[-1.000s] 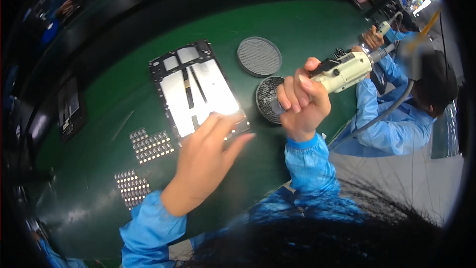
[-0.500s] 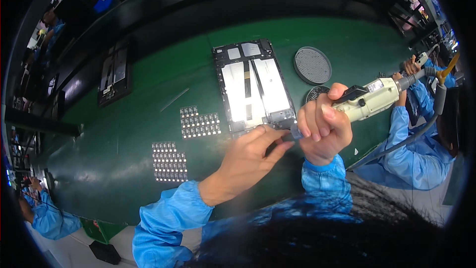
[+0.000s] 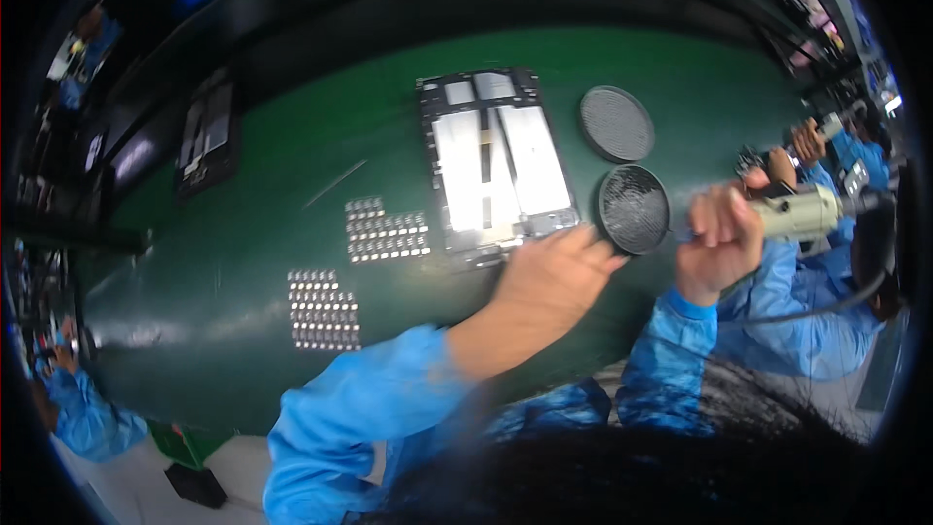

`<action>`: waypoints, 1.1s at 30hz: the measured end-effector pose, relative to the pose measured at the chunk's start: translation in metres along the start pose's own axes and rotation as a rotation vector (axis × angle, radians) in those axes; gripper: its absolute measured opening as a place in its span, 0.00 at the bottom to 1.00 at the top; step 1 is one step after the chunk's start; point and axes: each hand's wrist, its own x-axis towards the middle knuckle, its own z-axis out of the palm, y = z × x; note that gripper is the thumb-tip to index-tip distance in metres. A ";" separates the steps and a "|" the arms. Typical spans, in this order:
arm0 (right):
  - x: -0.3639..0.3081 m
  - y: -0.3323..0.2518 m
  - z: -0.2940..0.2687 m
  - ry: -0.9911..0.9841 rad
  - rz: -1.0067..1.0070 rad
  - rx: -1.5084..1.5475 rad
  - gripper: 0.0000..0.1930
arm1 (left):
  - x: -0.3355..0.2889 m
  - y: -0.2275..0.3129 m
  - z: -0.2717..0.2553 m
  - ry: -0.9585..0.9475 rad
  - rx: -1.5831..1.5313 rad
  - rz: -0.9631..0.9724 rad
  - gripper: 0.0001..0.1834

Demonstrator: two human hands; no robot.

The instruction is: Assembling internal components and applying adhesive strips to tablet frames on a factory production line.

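Observation:
My right hand (image 3: 719, 241) is wrapped around a cream-coloured electric screwdriver (image 3: 803, 213), held at the right beyond the round dishes. My left hand (image 3: 556, 277) is over the lower right corner of an opened tablet (image 3: 525, 160). Its fingers are bent and smeared by motion, so whether they hold anything cannot be made out. The tablet lies with its inside facing up, showing pale battery panels and a dark frame. Between the two hands lies the nearer round dark dish (image 3: 634, 209), with small bits inside. The screwdriver's tip is blurred near that dish.
A second round dish (image 3: 617, 123) with a pitted surface lies farther back. Left of the tablet are rows of small parts (image 3: 387, 233), more rows (image 3: 324, 311) and a thin rod (image 3: 335, 183). Another opened device (image 3: 207, 136) lies far left. A co-worker's blue sleeve (image 3: 802, 321) is at right.
My right hand and the screwdriver have moved right, away from the tablet's lower corner, uncovering the nearer dish. My left hand has shifted right and slightly up.

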 end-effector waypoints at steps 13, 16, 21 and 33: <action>-0.008 0.006 -0.035 0.075 -0.099 -0.188 0.14 | -0.057 -0.124 -0.125 -0.032 0.113 -0.304 0.23; -0.007 0.018 -0.061 0.001 -0.032 -0.173 0.15 | -0.089 -0.142 -0.118 -0.008 0.220 -0.251 0.24; -0.010 0.016 -0.052 0.108 -0.079 -0.284 0.13 | -0.085 -0.150 -0.120 -0.081 0.088 -0.172 0.24; -0.009 0.027 -0.071 0.149 -0.041 -0.375 0.18 | -0.082 -0.150 -0.133 -0.040 -0.221 -0.408 0.32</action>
